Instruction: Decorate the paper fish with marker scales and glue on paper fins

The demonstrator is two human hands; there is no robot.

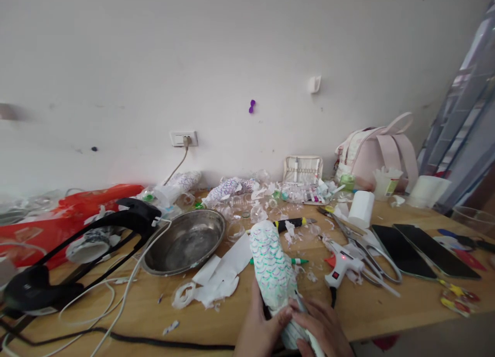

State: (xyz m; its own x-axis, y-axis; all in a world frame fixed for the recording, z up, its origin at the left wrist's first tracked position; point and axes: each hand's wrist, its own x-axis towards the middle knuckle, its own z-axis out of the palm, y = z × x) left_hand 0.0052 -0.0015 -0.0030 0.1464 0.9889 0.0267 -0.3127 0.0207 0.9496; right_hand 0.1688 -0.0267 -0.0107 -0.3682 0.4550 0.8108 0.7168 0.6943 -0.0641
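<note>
My left hand (pixel 261 323) is wrapped round a white, paper-covered bottle-like form (pixel 273 264) marked with rows of green and purple scale shapes. It leans toward the back of the table. In my right hand (pixel 323 323) is a pale marker pen (pixel 301 303), its tip close to the form's lower right side. Whether the tip touches the surface I cannot tell. Behind the form lies a green marker (pixel 299 261). A yellow and black utility knife (pixel 291 224) lies farther back. The form's lower end is partly covered by my fingers.
A metal bowl (pixel 185 242) stands left of paper scraps (pixel 218 279). To the right lie a glue gun (pixel 342 264), scissors (pixel 386 259) and two dark phones (pixel 404 251). A black headset-like frame (pixel 141 217), cables and red bags (pixel 42 236) crowd the left. Plastic pieces litter the back.
</note>
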